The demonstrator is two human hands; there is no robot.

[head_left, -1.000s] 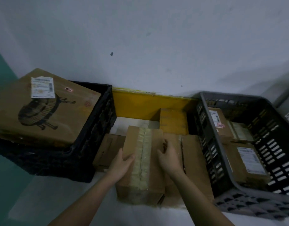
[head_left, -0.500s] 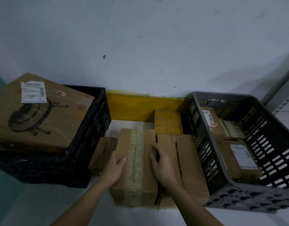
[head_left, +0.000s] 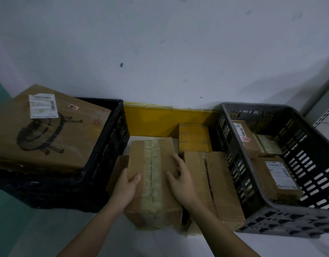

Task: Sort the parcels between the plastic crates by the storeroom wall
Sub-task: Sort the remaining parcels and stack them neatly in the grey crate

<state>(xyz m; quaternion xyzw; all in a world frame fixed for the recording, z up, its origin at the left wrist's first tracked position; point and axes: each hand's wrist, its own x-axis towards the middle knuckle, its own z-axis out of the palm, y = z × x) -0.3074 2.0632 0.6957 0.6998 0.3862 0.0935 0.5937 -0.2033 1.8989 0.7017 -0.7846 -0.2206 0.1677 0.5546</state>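
A taped cardboard parcel (head_left: pixel 152 182) lies on the floor between two crates. My left hand (head_left: pixel 127 190) grips its left edge with the thumb on top. My right hand (head_left: pixel 180 179) holds its right edge, fingers curled over the side. A black crate (head_left: pixel 108 151) on the left carries a large box with a fan drawing (head_left: pixel 48 134). On the right, a grey crate (head_left: pixel 271 216) holds several labelled parcels (head_left: pixel 278 175).
Other parcels sit on the floor: a long box (head_left: pixel 212 186) right of the held one, a small yellow-brown box (head_left: pixel 194 138) behind, a flat one (head_left: pixel 116 171) at the left. A yellow board (head_left: pixel 160 119) lines the wall base. Metal shelving (head_left: pixel 325 115) stands far right.
Both hands have stayed on the taped parcel's sides; the left thumb has slid further onto its top. The view has shifted slightly.
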